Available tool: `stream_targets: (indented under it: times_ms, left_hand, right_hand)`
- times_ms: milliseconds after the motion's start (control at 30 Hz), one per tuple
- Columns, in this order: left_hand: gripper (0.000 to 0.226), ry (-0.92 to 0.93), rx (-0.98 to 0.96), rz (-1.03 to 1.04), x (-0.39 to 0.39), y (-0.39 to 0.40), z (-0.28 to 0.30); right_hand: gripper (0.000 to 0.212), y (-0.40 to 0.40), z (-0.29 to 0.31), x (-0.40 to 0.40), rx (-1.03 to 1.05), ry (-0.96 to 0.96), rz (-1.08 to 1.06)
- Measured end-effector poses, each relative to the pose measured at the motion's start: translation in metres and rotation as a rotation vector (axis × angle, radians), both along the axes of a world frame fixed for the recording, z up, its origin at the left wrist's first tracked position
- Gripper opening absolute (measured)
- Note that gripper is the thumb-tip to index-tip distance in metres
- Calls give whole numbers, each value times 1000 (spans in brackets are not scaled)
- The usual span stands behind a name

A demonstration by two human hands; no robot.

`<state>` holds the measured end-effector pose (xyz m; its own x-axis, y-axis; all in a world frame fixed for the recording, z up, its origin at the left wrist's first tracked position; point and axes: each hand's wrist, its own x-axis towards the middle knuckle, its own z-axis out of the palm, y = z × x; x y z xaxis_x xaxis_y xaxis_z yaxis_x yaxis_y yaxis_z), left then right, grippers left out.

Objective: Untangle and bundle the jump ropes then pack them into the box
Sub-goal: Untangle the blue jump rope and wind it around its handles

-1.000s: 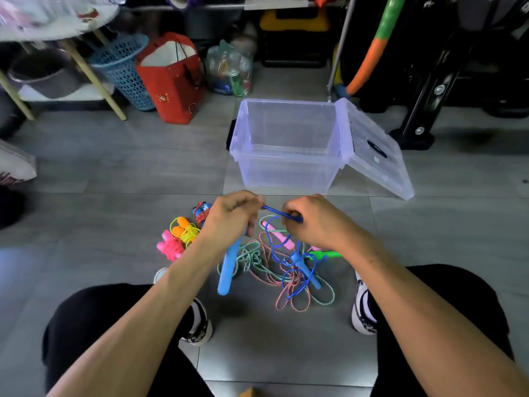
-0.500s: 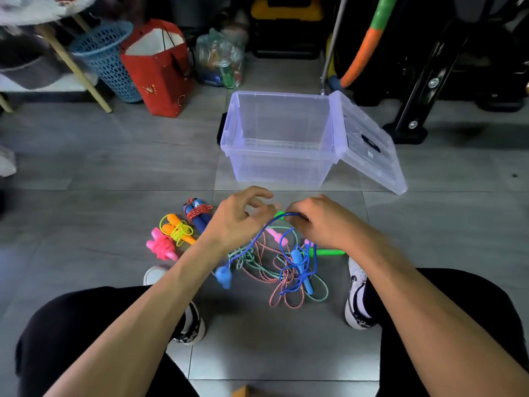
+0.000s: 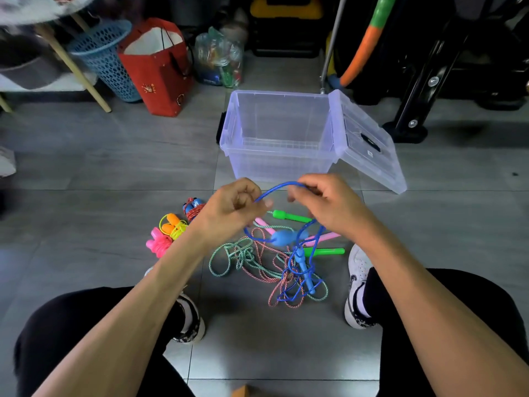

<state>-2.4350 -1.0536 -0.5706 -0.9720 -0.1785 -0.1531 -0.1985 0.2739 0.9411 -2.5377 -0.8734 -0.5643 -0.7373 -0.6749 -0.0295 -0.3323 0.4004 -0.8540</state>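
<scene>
The left hand (image 3: 233, 209) and the right hand (image 3: 329, 203) each pinch the blue rope (image 3: 279, 188), holding a loop of it up over the floor (image 3: 114, 173). The rest of it hangs down into a messy pile of ropes (image 3: 266, 267) at 6 o'clock from the hands. Three little bundles (image 3: 171, 227) look done, at 9 o'clock from the pile. The clear box (image 3: 280, 133) at 12 o'clock is open and holds no ropes yet, so most of the job is left.

Both forearms forward, left hand (image 3: 234, 207) and right hand (image 3: 329, 204) raised close together, fingers (image 3: 307, 187) curled.
</scene>
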Motion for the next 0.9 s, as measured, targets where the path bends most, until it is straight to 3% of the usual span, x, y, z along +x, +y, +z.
stream_targets:
  times_ms: [133, 167, 233, 300, 400, 467, 533, 667, 767, 833, 900]
  left_hand:
    - [32, -281, -441, -174, 5, -10, -34]
    - [39, -332, -546, -162, 7, -8, -42]
    - [46, -445, -570, -20, 12, -6, -48]
    - [51, -493, -487, 106, 13, -3, -46]
    - [56, -404, -355, 140, 6, 2, -33]
    - [43, -348, -276, 101, 2, 8, -21]
    - [18, -317, -146, 70, -1, 10, -13]
    - [40, -223, 456, 240, -5, 11, -8]
    - [18, -73, 893, 523, -11, 7, 1]
    - [15, -187, 860, 548, -12, 1, 2]
    - [23, -407, 688, 420, -11, 0, 1]
  right_hand:
    - [28, 5, 9, -10, -285, -259, -264]
    - [28, 6, 10, -13, -325, -311, -331]
    - [25, 9, 7, -16, -268, -313, -388]
    - [17, 9, 0, -14, -126, -286, -323]
    - [10, 5, -13, -7, 34, -277, -152]
    - [2, 1, -18, -1, 74, -281, -86]
    - [17, -2, -20, 1, 74, -233, -83]
    - [27, -1, -22, -3, 31, -123, -175]
    - [27, 1, -24, -6, 47, -90, -166]
    - [27, 1, -25, -4, 95, -45, -61]
    - [30, 0, -28, 1, 144, 39, 63]
